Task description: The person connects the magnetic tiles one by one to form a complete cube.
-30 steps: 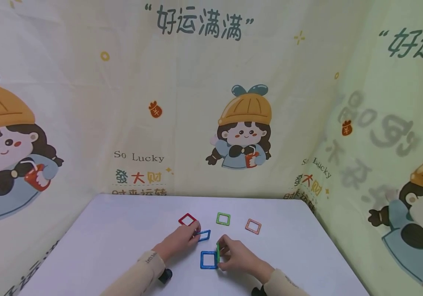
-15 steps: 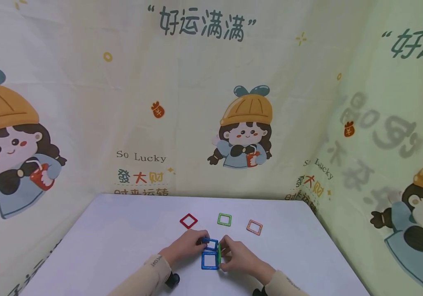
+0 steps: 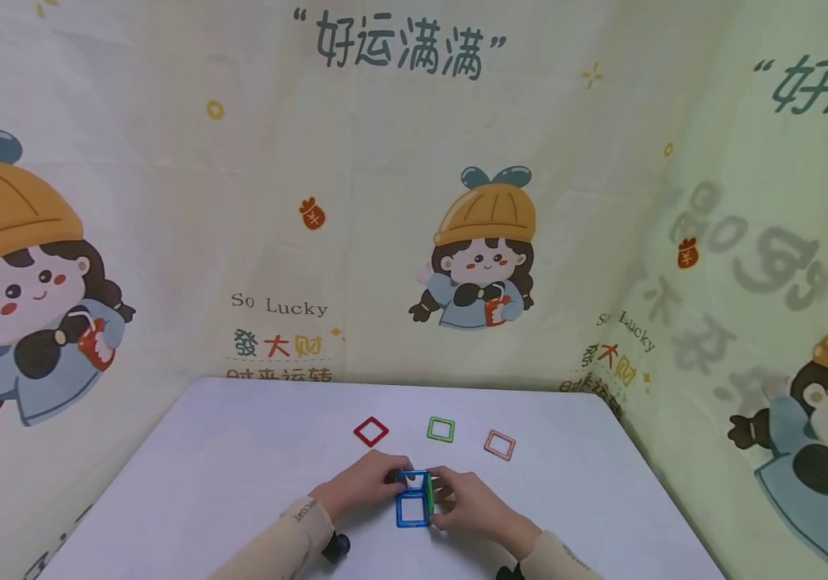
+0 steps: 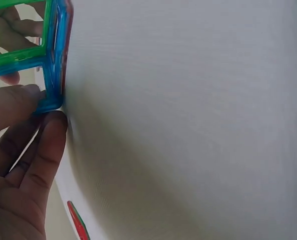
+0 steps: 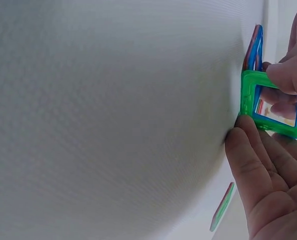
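Where the two hands meet at the lower centre of the head view, a small cluster of square magnetic frames is going up on the white table (image 3: 225, 451). A blue frame (image 3: 411, 510) lies flat, and it sits directly between the hands, the left hand (image 3: 359, 486) just to its left and the right hand (image 3: 468, 503) just to its right, so neither is clearly nearer. A second blue frame (image 3: 415, 480) stands along the flat one's far edge, toward the top of the picture, and the left fingers pinch it; in the left wrist view those fingertips (image 4: 26, 97) close on its corner. A green frame (image 3: 429, 493) stands on edge along the flat one's right side, its long face running away from the viewer, and the right hand pinches it; the right wrist view shows a thumb (image 5: 248, 150) at its lower corner and a finger on its top edge. The two upright frames meet at the far right corner of the flat one, and whether they touch fully there cannot be told.

Farther up the table, well apart from the hands, lie three loose frames in a row: a red frame (image 3: 371, 431) to the left, a second green frame (image 3: 440, 428) in the middle, and an orange frame (image 3: 499, 444) to the right. The red one lies on the left hand's side, the orange one on the right hand's side. Printed cloth (image 3: 385, 201) hangs behind.
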The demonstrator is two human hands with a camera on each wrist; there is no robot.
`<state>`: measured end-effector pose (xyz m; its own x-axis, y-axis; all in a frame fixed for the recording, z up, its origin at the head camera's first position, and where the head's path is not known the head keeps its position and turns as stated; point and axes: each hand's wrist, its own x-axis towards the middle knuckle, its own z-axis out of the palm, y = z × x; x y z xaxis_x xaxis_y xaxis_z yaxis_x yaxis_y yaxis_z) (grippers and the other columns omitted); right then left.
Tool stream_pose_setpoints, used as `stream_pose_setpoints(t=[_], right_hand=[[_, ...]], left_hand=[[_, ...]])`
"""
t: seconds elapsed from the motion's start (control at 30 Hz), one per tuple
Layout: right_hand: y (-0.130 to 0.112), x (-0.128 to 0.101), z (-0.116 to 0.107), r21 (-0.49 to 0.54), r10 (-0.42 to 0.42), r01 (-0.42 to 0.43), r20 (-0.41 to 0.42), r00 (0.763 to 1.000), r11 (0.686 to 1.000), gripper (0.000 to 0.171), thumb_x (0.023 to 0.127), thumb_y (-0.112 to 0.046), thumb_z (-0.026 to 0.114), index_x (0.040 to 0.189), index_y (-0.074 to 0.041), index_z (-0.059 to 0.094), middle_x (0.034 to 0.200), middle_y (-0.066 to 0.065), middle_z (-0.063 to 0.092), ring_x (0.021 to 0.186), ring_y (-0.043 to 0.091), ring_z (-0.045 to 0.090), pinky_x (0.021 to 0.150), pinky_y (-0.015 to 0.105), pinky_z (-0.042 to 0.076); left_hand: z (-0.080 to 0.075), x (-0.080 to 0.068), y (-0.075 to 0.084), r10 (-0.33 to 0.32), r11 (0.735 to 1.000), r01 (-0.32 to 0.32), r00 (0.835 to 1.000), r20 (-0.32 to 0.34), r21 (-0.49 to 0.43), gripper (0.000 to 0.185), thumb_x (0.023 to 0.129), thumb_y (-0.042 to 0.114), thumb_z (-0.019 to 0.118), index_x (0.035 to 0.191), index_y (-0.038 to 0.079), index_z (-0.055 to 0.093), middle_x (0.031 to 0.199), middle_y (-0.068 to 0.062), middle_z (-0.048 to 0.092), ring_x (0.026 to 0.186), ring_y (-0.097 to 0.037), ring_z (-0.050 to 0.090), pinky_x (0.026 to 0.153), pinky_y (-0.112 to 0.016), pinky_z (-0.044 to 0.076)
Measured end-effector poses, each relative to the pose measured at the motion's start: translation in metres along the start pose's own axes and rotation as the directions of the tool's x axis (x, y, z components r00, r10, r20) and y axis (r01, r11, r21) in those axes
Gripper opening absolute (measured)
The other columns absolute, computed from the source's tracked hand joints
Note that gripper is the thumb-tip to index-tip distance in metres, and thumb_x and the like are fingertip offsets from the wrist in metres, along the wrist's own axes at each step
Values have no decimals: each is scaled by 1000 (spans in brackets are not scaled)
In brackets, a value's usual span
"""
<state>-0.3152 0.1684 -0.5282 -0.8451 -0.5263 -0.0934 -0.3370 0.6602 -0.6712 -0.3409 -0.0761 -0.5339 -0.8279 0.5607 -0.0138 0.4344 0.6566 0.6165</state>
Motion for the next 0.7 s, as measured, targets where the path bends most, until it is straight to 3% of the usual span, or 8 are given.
stream_pose_setpoints(t=[0.27,0.53,0.7], right_hand=[[2,1,-3,0,-2,2,10,1000,1000,55,82,-24,88,131,-17,63,115,-4,73,100,11,70,90,35,59],[5,3,-5,12,-16,15,15,1000,1000,55,81,-24,89,129,-17,63,116,-5,73,100,10,70,87,31,59],[4,3,-5,20,-12,12,20,1000,1000,54,81,-23,89,128,-18,63,115,-5,72,100,10,69,87,31,59]], left_hand=[[4,3,-1,-2,1000,2,1000,-2,31,21,93,20,78,113,27,73,99,18,70,88,0,60,92,-30,56],[1,3,1,-9,1000,9,1000,5,13,19,93,16,78,110,24,74,96,16,69,85,-3,58,86,-27,54],[-3,3,0,-26,1000,27,998,51,-12,25,89,22,82,112,26,72,97,17,66,86,-3,58,86,-26,53]])
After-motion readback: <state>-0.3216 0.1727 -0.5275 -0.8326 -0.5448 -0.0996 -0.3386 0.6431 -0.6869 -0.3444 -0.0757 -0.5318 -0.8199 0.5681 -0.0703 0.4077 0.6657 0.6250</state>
